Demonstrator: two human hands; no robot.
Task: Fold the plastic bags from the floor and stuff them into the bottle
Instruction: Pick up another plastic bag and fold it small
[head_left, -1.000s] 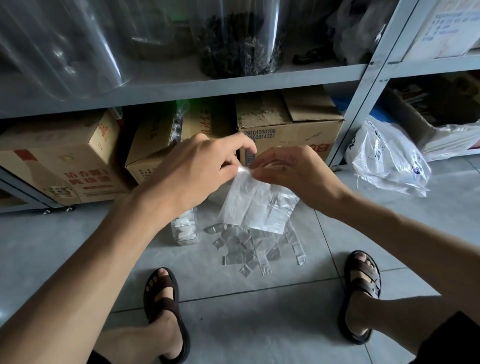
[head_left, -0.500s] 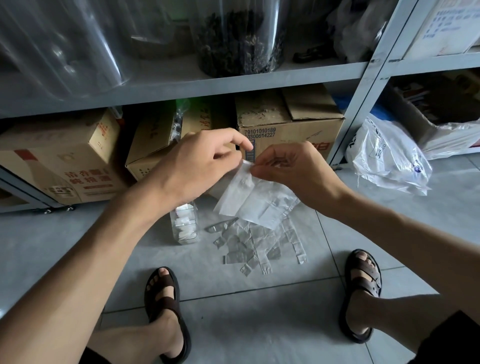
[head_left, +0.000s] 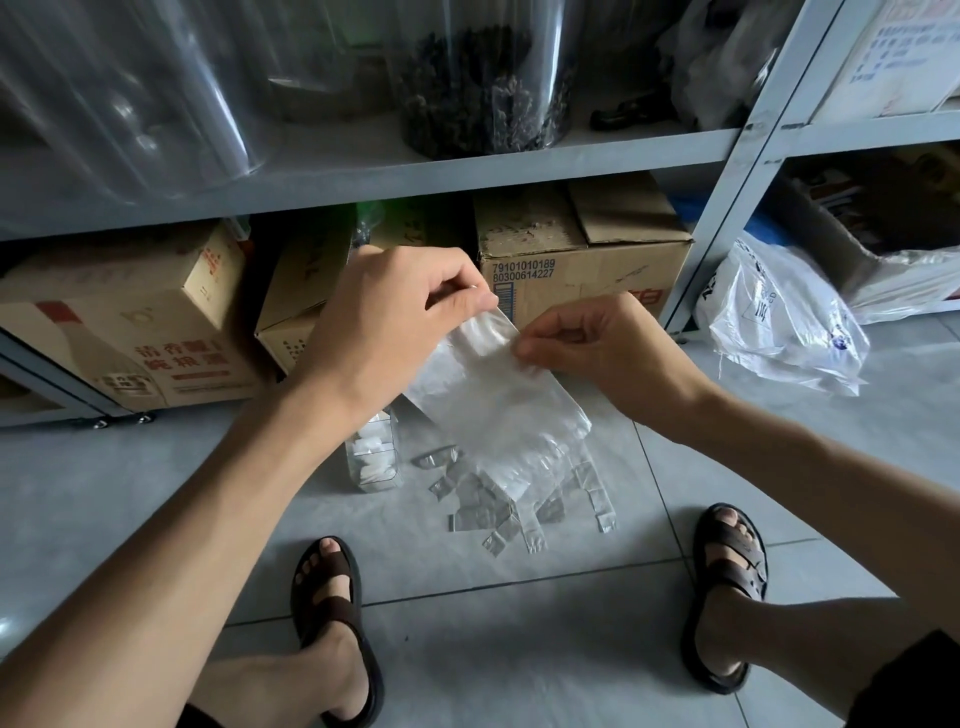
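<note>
You are in a storeroom: grey metal shelving (head_left: 737, 171) holds big clear jars (head_left: 483, 78), with taped cardboard boxes (head_left: 582, 260) on the tiled floor (head_left: 519, 665).

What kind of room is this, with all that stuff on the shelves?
Probably a storeroom, or the back of a shop. Grey metal shelving holds big clear jars, one full of dark dried stuff, and cardboard boxes are packed in underneath.

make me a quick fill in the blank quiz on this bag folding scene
The left hand and right hand both pinch the held bag by its ____ edge.
The bottle stands ____ of the bag pile.
Folded bags inside the bottle look ____.
The sandals are ____.
Missing: top; left; white; brown.
</note>
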